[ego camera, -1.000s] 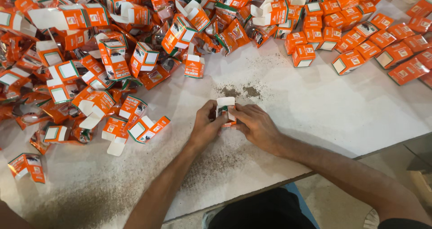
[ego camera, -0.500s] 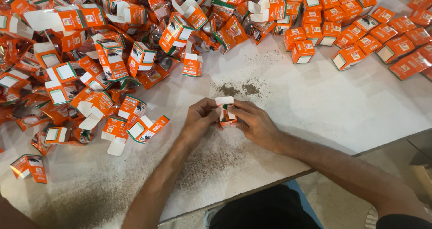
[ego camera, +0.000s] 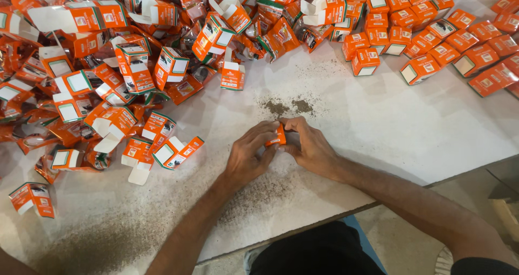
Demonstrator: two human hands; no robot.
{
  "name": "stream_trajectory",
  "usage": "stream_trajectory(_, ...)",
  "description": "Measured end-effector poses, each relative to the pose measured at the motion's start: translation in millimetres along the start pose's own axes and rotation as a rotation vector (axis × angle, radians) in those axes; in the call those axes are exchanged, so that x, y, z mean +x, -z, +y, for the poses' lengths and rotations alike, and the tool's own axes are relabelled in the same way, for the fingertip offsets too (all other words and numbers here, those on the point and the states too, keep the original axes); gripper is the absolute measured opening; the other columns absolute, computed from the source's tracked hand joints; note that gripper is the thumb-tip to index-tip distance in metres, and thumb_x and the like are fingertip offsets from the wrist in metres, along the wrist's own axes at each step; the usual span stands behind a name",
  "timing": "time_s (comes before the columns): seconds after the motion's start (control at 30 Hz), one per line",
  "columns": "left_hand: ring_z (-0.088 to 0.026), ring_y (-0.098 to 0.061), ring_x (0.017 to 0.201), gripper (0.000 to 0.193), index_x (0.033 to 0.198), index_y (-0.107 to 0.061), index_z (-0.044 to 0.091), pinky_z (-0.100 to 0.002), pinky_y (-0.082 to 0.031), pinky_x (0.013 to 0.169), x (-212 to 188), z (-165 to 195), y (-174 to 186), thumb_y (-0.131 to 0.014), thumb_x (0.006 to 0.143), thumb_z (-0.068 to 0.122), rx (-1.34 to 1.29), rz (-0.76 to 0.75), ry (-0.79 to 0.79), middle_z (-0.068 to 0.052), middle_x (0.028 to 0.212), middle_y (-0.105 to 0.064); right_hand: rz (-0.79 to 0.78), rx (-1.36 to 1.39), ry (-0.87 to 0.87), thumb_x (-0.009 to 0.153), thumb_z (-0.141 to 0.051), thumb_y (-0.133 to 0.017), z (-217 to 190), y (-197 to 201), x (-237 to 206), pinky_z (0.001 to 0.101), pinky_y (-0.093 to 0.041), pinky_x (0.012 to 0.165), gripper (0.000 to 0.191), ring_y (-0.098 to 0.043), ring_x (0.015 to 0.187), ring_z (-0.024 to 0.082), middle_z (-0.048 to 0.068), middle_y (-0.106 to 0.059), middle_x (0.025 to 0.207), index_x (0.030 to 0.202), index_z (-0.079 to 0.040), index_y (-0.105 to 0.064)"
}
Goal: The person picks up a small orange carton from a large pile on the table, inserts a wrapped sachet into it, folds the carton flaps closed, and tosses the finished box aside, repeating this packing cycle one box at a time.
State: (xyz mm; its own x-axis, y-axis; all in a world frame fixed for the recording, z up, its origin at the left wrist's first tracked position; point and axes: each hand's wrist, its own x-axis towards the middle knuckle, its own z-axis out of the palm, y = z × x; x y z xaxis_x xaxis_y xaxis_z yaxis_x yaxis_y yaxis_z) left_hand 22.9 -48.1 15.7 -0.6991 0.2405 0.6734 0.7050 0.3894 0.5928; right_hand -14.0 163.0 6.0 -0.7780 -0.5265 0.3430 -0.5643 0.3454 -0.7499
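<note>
My left hand (ego camera: 248, 157) and my right hand (ego camera: 309, 146) meet at the middle of the white table (ego camera: 411, 123), both gripping one small orange carton (ego camera: 277, 137). Fingers of both hands wrap around it, so only a sliver of its orange face shows. It rests low, at or just above the tabletop; its flaps are hidden by my fingers.
A big heap of open orange cartons (ego camera: 135, 69) with white flaps covers the left and back. Closed orange cartons (ego camera: 432, 42) lie in rows at the back right. Dark powder (ego camera: 286, 106) is scattered beyond my hands and towards the front left. The table's edge (ego camera: 335, 218) runs near my body.
The carton's white flap, seen standing up earlier, no longer shows; my fingers have closed over the carton and both hands have sunk slightly towards the table.
</note>
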Motion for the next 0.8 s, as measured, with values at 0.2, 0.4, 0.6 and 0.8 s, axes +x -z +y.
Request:
stream_trajectory(0.2,-0.036,-0.066,0.13,0.021,0.11,-0.068,0.004,-0.042,-0.057,0.108,-2.1,-2.1,-1.4,-0.076,0.091,0.003,0.095,-0.051,-0.055,-0.017,0.132,-0.07,0.02,-0.1,0.156,0.085,-0.004,-0.077,-6.2,4.9,1.6,0.0476,-0.054,0.098,0.04,-0.062,0.124,0.042,0.019,-0.061,0.137,0.118,-0.006,-0.055)
stream_trajectory(0.4,-0.045,-0.043,0.146,0.033,0.12,-0.066,0.003,-0.056,-0.035,0.121,-11.9,0.5,6.9,-0.075,0.088,0.005,0.266,-0.175,-0.111,-0.027,0.154,-0.047,-0.03,-0.087,0.161,0.086,0.0,-0.073,-6.1,3.4,-0.1,0.0443,-0.054,0.096,0.03,-0.062,0.122,0.039,0.018,-0.06,0.141,0.111,-0.009,-0.06)
stream_trajectory(0.6,-0.044,-0.049,0.138,0.046,0.13,-0.061,0.004,-0.054,-0.038,0.117,15.6,-40.6,13.1,-0.08,0.089,0.014,0.439,0.173,0.102,-0.022,0.146,-0.054,0.396,-0.483,0.198,0.084,-0.001,-0.076,-4.6,37.8,14.7,0.0512,-0.046,0.111,0.04,-0.055,0.133,0.043,0.018,-0.058,0.14,0.119,-0.01,-0.056)
stream_trajectory(0.8,-0.04,-0.062,0.108,0.06,0.134,-0.056,-0.006,-0.049,-0.05,0.092,72.5,-69.9,10.1,-0.082,0.085,0.017,0.391,0.308,0.396,-0.024,0.121,-0.064,0.252,0.019,-0.003,0.092,-0.023,-0.075,13.9,34.3,19.4,0.0369,-0.047,0.11,0.069,-0.057,0.13,0.026,0.018,-0.051,0.143,0.146,-0.002,-0.038)
